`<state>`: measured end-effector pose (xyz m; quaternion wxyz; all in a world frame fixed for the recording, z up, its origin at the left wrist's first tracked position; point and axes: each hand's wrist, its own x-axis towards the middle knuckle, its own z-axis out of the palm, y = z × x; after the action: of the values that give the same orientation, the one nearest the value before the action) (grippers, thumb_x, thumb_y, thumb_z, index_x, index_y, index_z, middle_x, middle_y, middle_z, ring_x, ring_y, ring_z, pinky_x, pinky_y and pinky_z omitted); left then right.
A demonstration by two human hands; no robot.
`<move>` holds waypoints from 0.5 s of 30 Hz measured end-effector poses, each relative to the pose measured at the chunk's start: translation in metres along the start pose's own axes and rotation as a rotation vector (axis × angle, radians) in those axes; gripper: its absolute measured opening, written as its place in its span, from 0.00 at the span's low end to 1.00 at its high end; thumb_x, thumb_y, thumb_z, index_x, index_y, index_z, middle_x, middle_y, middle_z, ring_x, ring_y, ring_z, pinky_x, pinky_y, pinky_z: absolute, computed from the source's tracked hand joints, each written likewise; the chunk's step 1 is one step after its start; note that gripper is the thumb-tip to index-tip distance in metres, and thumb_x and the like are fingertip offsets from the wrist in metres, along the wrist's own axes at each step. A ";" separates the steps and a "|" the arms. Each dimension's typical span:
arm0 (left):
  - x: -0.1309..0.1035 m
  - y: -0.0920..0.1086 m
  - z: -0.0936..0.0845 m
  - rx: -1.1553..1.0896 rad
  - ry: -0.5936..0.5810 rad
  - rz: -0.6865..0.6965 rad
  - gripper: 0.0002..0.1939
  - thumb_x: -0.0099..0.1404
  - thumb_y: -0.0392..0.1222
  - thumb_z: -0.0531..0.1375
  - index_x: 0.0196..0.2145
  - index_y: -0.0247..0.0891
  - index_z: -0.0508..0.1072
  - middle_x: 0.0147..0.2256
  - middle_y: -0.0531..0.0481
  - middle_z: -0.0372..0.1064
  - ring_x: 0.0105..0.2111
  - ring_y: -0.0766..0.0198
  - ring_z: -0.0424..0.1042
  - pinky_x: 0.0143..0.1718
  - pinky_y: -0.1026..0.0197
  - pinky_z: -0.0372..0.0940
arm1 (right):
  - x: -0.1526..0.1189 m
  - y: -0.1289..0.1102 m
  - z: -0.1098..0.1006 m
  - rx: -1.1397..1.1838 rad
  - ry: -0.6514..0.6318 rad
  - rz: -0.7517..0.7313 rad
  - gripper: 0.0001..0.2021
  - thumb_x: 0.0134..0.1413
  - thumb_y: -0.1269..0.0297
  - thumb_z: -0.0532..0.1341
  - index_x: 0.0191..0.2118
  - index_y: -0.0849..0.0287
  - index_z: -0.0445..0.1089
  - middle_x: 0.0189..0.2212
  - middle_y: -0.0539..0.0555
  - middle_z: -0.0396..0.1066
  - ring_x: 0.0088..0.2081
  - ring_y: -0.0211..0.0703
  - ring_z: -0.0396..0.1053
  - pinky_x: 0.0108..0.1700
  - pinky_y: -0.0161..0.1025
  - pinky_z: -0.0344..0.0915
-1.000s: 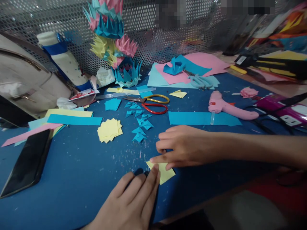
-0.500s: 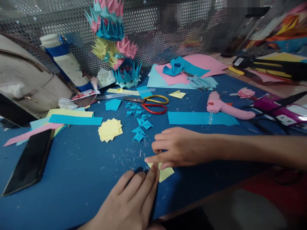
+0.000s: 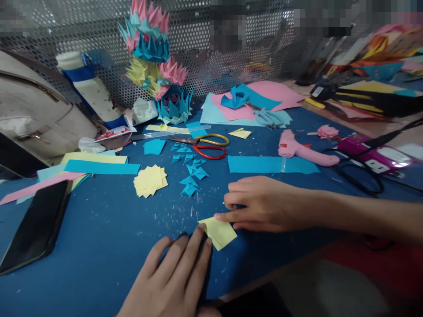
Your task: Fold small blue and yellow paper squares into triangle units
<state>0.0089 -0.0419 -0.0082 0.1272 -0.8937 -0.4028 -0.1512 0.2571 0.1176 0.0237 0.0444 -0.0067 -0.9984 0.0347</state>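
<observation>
A small folded square of yellow paper lies flat on the blue tabletop between my hands. My left hand rests at its left side, fingers stretched out, with a fingertip on the paper's left edge. Above the upper right edge, my right hand touches the paper with an outstretched index finger. Its other fingers are curled and its thumb sits near the right corner. Beyond the hands are several small folded blue paper triangles and a stack of yellow paper squares.
Scissors with yellow and red handles lie past the triangles. A pink glue gun rests over a blue paper strip. At left are a phone, paper strips and a bottle. A folded-paper tower stands behind.
My right hand has slid right along the paper, uncovering more of it. My left fingertips have shifted slightly left and stay at its edge. The view has tilted a little.
</observation>
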 end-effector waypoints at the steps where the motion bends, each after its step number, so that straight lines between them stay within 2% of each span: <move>1: -0.002 0.000 0.000 0.011 -0.020 -0.004 0.31 0.77 0.61 0.43 0.57 0.35 0.73 0.58 0.41 0.69 0.50 0.54 0.66 0.52 0.51 0.52 | -0.001 0.000 0.001 0.000 0.002 0.005 0.16 0.72 0.59 0.49 0.55 0.55 0.68 0.36 0.54 0.66 0.31 0.43 0.54 0.32 0.42 0.47; 11: 0.000 -0.002 -0.004 0.013 -0.054 0.003 0.35 0.74 0.65 0.45 0.60 0.33 0.70 0.61 0.41 0.66 0.52 0.56 0.64 0.51 0.53 0.53 | -0.002 -0.003 0.003 -0.024 0.017 0.019 0.14 0.71 0.59 0.51 0.52 0.56 0.70 0.36 0.53 0.66 0.31 0.44 0.54 0.32 0.42 0.48; 15: 0.000 -0.004 -0.001 -0.004 -0.081 0.049 0.37 0.74 0.66 0.44 0.60 0.30 0.69 0.61 0.38 0.65 0.51 0.55 0.64 0.50 0.54 0.52 | 0.000 -0.004 0.002 0.001 0.001 0.032 0.14 0.71 0.61 0.50 0.51 0.56 0.70 0.35 0.53 0.66 0.32 0.44 0.54 0.33 0.43 0.49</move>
<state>0.0057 -0.0400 -0.0070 0.1127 -0.9089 -0.3854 -0.1125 0.2566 0.1130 0.0220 0.0442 -0.0224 -0.9981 0.0358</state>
